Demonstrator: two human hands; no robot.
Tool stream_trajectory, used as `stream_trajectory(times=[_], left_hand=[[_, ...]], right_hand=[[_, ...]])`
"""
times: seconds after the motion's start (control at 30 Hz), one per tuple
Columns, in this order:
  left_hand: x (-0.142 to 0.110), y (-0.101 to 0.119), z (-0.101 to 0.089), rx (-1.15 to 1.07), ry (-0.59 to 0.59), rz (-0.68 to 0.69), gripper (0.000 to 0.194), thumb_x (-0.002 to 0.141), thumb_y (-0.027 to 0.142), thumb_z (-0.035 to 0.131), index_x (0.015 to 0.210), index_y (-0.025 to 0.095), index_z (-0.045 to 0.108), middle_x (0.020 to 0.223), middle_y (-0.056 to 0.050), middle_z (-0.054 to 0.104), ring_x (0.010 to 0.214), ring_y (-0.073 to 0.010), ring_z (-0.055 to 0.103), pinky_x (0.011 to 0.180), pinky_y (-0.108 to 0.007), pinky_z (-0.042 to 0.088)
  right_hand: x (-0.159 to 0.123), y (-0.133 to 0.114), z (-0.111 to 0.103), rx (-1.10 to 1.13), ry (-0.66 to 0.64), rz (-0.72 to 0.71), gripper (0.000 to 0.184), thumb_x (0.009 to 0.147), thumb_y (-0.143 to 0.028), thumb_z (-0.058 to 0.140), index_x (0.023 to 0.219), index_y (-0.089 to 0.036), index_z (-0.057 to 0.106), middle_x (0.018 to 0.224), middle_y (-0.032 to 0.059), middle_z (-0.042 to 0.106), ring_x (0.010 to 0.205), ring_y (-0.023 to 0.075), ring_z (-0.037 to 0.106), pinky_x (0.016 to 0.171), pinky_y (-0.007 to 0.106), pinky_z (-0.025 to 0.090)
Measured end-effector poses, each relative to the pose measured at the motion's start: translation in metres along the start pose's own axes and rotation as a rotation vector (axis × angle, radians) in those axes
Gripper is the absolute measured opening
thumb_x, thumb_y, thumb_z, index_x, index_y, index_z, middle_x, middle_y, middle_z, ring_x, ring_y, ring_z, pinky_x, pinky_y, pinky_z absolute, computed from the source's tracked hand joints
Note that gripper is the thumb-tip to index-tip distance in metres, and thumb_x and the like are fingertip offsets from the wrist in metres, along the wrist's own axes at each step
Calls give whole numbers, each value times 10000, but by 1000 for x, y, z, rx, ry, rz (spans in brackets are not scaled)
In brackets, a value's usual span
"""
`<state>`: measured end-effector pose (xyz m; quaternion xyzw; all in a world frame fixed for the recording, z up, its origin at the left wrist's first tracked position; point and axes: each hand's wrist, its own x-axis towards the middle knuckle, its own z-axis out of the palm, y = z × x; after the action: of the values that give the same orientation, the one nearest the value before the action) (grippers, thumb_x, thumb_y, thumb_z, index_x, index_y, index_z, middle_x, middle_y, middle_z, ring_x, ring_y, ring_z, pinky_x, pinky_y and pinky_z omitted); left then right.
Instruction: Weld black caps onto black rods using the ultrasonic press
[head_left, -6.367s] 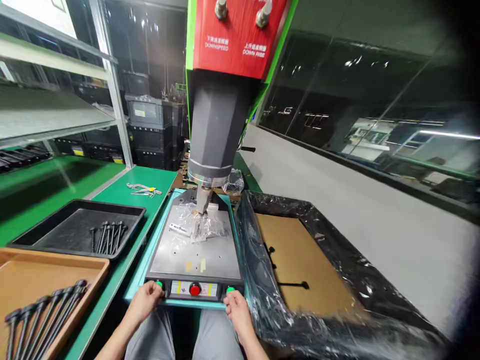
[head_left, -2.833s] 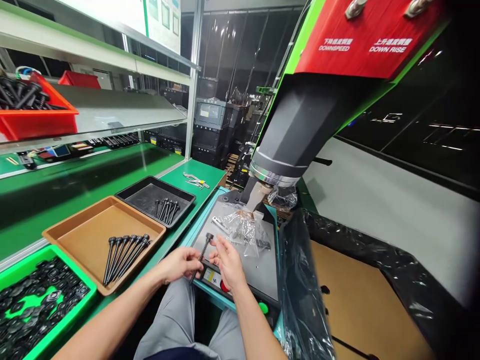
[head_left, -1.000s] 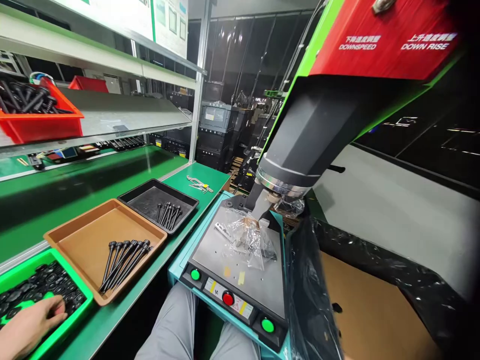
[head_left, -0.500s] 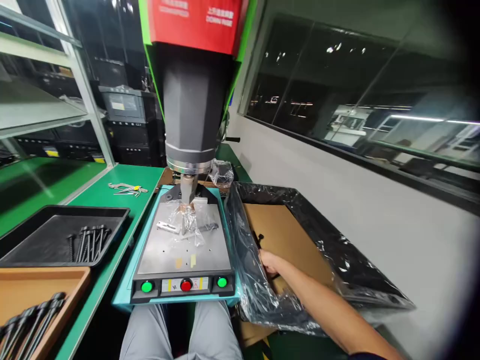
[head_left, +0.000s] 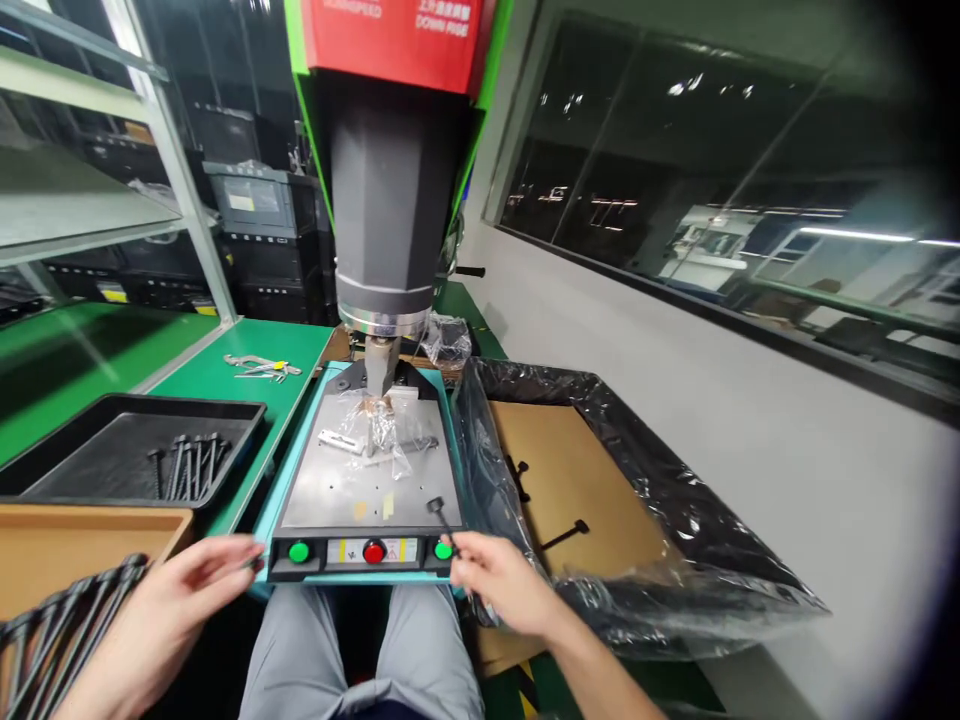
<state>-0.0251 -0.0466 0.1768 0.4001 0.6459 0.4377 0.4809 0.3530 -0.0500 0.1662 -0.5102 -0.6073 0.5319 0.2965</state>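
Observation:
My right hand is closed around a black rod with a wide head, which sticks up past my fingers over the front right corner of the press base. At the left, my left hand reaches in beside the base's front edge. Its fingertips and thumb come together at a small dark thing too small to name. Above the metal plate stands the press head, its narrow tip over a fixture wrapped in clear plastic. Another black rod lies on cardboard in the plastic-lined box.
Several black rods lie in a black tray and in an orange-brown tray on the left. Pliers and small tools rest on the green bench. Green buttons flank a red button at the base's front.
My right hand has come out of the lined box leftward to the press base, now with a black rod in it. My left hand has entered view at lower left.

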Motion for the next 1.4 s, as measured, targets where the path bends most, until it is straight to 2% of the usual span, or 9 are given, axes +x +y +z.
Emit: stream_trajectory(times=[0.1, 0.27, 0.53, 0.67, 0.87, 0.93, 1.07, 1.2, 1.4], left_hand=[[4, 5, 48, -206, -245, 92, 379, 526, 379, 861, 844, 194, 771, 1034, -102, 733, 975, -280, 659, 895, -360, 500], [5, 7, 87, -324, -265, 212, 246, 568, 303, 850, 769, 178, 782, 1012, -118, 728, 1000, -283, 644, 911, -373, 503], [3, -3, 86, -380, -288, 195, 258, 636, 309, 817, 858, 182, 781, 1087, -122, 712, 1092, -300, 608, 970, -401, 466], [5, -5, 89, -393, -316, 107, 305, 661, 390, 790, 882, 181, 775, 1136, -121, 695, 1105, -312, 600, 903, -386, 500], [10, -6, 91, -423, -323, 29, 300, 614, 368, 825, 841, 176, 778, 1122, -126, 701, 1077, -300, 608, 823, -338, 508], [11, -5, 91, -432, -328, 7, 300, 606, 366, 831, 834, 178, 780, 1113, -124, 704, 1058, -292, 614, 805, -328, 506], [11, -3, 92, -449, -342, -4, 275, 615, 355, 827, 815, 172, 779, 1085, -120, 711, 970, -258, 637, 774, -310, 504], [10, -6, 94, -497, -361, -8, 231, 628, 324, 826, 782, 161, 774, 1040, -116, 720, 895, -223, 646, 755, -297, 505], [10, -16, 99, -442, -371, 78, 275, 680, 317, 797, 912, 175, 750, 1127, -108, 694, 994, -252, 638, 854, -349, 509]], right_hand=[[1, -12, 52, 82, -152, -95, 208, 854, -337, 561, 871, -150, 649, 710, -3, 601, 604, 109, 502, 535, 217, 363], [11, -22, 87, 156, -217, -172, 310, 889, -438, 551, 911, -150, 662, 691, -4, 590, 588, 105, 486, 545, 226, 364], [20, -19, 102, 200, -216, -176, 304, 897, -437, 539, 905, -154, 651, 689, -10, 577, 593, 108, 478, 542, 226, 350], [22, -15, 108, 36, -73, -222, 249, 922, -348, 498, 848, -170, 656, 686, -4, 582, 629, 135, 509, 592, 250, 393], [20, -12, 111, -158, 101, -309, 336, 917, -306, 486, 1198, -203, 638, 936, 86, 664, 852, 236, 599, 790, 345, 465], [20, -13, 110, -141, 103, -301, 322, 914, -313, 492, 1171, -209, 656, 882, 74, 658, 812, 227, 592, 758, 335, 465], [23, -11, 108, 71, -33, -240, 247, 906, -350, 521, 931, -184, 702, 691, 10, 589, 637, 144, 509, 608, 262, 407], [27, -1, 111, 543, -215, -59, 343, 828, -435, 632, 998, -140, 670, 604, -28, 543, 452, 64, 364, 442, 204, 263], [29, 5, 119, 567, -138, -61, 366, 809, -436, 664, 1011, -131, 664, 615, -10, 565, 491, 73, 416, 446, 202, 232]])
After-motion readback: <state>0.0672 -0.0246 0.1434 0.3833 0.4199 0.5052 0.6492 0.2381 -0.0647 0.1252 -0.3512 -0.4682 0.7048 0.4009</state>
